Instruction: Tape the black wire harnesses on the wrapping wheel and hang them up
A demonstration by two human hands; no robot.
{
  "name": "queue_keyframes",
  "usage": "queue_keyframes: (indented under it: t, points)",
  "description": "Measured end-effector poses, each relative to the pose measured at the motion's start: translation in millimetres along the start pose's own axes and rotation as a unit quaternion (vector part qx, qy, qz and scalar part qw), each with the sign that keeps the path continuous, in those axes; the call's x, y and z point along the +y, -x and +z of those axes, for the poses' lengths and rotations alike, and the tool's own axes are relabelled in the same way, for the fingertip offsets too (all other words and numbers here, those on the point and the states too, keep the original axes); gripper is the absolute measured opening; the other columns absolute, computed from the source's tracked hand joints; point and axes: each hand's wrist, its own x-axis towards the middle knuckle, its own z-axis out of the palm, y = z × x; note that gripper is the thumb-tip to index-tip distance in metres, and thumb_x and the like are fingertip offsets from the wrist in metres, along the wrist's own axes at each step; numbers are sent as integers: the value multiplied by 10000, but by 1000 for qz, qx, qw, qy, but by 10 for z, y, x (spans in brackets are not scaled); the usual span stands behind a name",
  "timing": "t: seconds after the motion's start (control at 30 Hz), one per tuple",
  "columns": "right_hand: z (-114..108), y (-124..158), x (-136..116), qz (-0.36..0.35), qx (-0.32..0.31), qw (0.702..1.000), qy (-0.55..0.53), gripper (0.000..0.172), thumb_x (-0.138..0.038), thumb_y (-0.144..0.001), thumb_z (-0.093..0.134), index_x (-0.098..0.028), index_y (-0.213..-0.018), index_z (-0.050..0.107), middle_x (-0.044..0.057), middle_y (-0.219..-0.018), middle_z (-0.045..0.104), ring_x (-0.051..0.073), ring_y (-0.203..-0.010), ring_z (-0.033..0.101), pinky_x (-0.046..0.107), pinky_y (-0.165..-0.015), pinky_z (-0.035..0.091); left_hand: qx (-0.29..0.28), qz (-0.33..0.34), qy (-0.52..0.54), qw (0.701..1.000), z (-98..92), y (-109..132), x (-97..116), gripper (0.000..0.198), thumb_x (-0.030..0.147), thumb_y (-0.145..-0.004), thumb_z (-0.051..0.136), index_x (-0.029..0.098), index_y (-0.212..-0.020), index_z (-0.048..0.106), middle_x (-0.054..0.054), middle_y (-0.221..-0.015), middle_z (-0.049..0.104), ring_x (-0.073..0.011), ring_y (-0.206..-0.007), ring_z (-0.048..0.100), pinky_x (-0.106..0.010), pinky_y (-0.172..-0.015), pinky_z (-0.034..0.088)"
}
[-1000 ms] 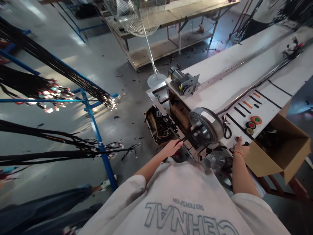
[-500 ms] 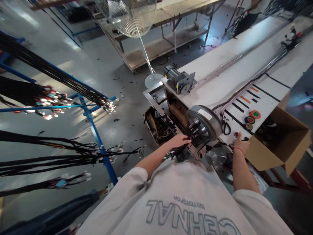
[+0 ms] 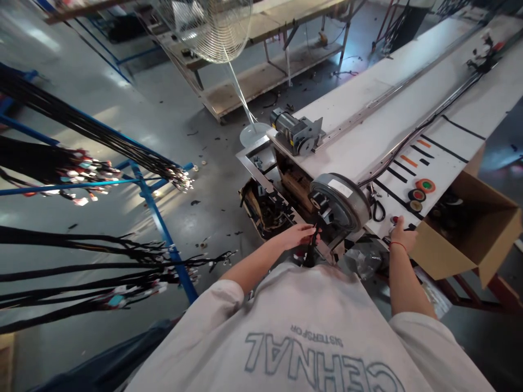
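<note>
The left hand (image 3: 296, 237) sits at the near end of the long white bench (image 3: 368, 141), just below the large grey drum (image 3: 340, 202) mounted there. Its fingers are closed around a black cable (image 3: 312, 246), which hangs down from the grip toward the person's shirt. The cable's upper end lies close against the dark frame beneath the drum; whether it touches the drum cannot be told.

The right hand (image 3: 402, 237) rests on the bench edge, just beside a small red button (image 3: 394, 220). The fingers are curled loosely and hold nothing; whether a fingertip presses the button cannot be told. A red band circles the wrist.

Beyond the right hand, three tape rolls (image 3: 417, 194) lie on the bench top, and an open cardboard box (image 3: 474, 239) stands at the bench's outer side. A grey motor (image 3: 295, 130) is fixed farther along the bench. A standing fan (image 3: 204, 24) is behind it. On the left, bundles of black wire harnesses (image 3: 81, 256) hang across a blue rack (image 3: 157, 218).
</note>
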Motion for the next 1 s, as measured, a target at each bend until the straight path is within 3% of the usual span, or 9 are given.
queue_keyframes:
  t: [0.1, 0.27, 0.4, 0.53, 0.63, 0.83, 1.0]
  points:
    - [-4, 9, -4, 0, 3, 1000, -15, 685, -697, -825, 561, -116, -1181, 491, 302, -1209, 593, 428, -1176, 578, 557, -987, 454, 49, -20, 67, 996, 76, -58, -126, 309, 331, -735, 838, 108, -836, 650, -18, -715, 672, -94, -648, 631, -209, -658, 478]
    - [-3, 5, 5, 1, -1, 1000, -17, 694, -695, -826, 562, -107, -1188, 496, 302, -1248, 579, 431, -1194, 566, 557, -994, 447, 114, -17, 144, 983, 144, -86, -238, 352, 449, -889, 657, 114, -781, 640, 30, -589, 562, -44, -477, 486, -164, -485, 386]
    - [-9, 13, 2, -1, -3, 1000, -28, 697, -689, -822, 572, -98, -1184, 495, 311, -1241, 579, 432, -1193, 563, 557, -994, 442, 66, -22, 132, 989, 78, -76, -212, 312, 407, -904, 647, 100, -857, 665, -28, -667, 656, -88, -572, 602, -199, -583, 467]
    - [-24, 35, -16, -3, 4, 1000, -28, 699, -680, -824, 577, -84, -1181, 502, 314, -1219, 587, 438, -1191, 561, 561, -999, 436, 41, 42, -26, 998, 28, -92, -124, 408, 492, -908, 598, 96, -818, 646, -45, -609, 680, -136, -555, 638, -246, -601, 478]
    - [-26, 41, -22, -5, -1, 1000, -21, 700, -676, -839, 559, -78, -1196, 497, 315, -1221, 584, 436, -1200, 556, 561, -1003, 434, 26, 46, -107, 993, -15, -75, -48, 487, 586, -881, 578, 111, -790, 636, -30, -581, 678, -130, -517, 620, -251, -589, 472]
    - [-23, 44, -14, -6, 7, 999, -32, 704, -679, -816, 588, -89, -1189, 499, 309, -1222, 593, 437, -1181, 571, 558, -994, 448, -8, 7, -93, 996, -125, -55, 3, 511, 599, -811, 670, 101, -923, 704, -112, -880, 765, -169, -802, 703, -249, -702, 490]
    - [-57, 73, -39, -1, 0, 1000, -21, 712, -661, -833, 587, -63, -1211, 506, 315, -1246, 585, 446, -1192, 564, 563, -1002, 445, 26, 0, -85, 996, -103, -194, -20, 470, 522, -898, 580, 93, -735, 681, -91, -662, 713, -164, -610, 647, -295, -666, 501]
